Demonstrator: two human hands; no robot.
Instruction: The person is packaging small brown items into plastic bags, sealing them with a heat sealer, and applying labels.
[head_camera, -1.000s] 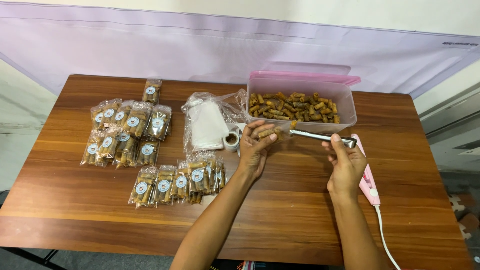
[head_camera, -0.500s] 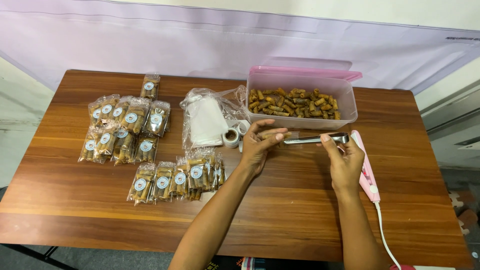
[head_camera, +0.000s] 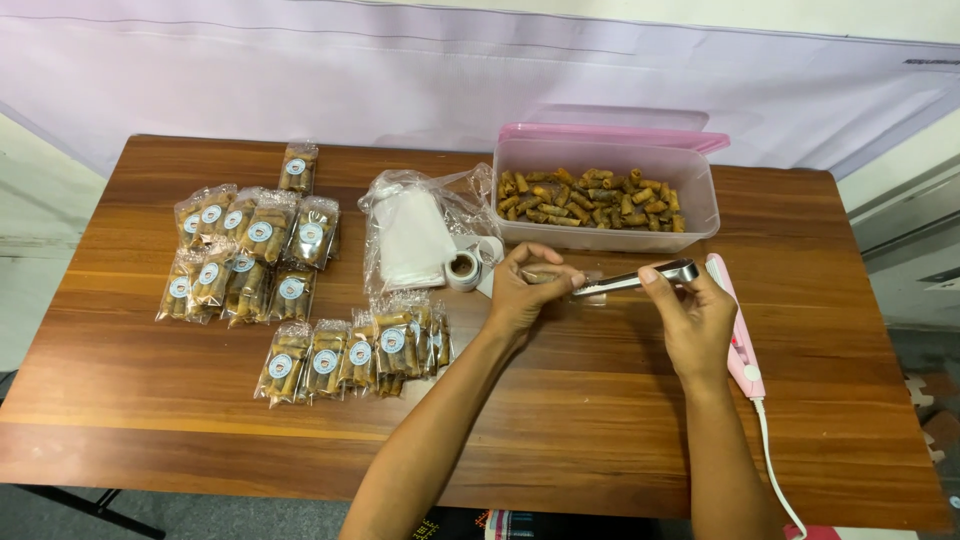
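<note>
The right hand (head_camera: 700, 320) grips metal tongs (head_camera: 640, 280), tips meeting a small clear bag pinched in the left hand (head_camera: 525, 290), mid-tabletop. Sealed snack packets (head_camera: 300, 300) lie toward the left edge; the clear plastic tub (head_camera: 605, 195) near the far edge remains well filled.

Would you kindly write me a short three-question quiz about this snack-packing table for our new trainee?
1. True or false: the right hand holds metal tongs.
2. What lies right of that hand? A) pink corded sealer B) scissors
3. What fills the clear tub?

Key: 1 true. 2 A. 3 Brown rolled snacks; the left hand holds a small clear bag by the tong tips.
</note>
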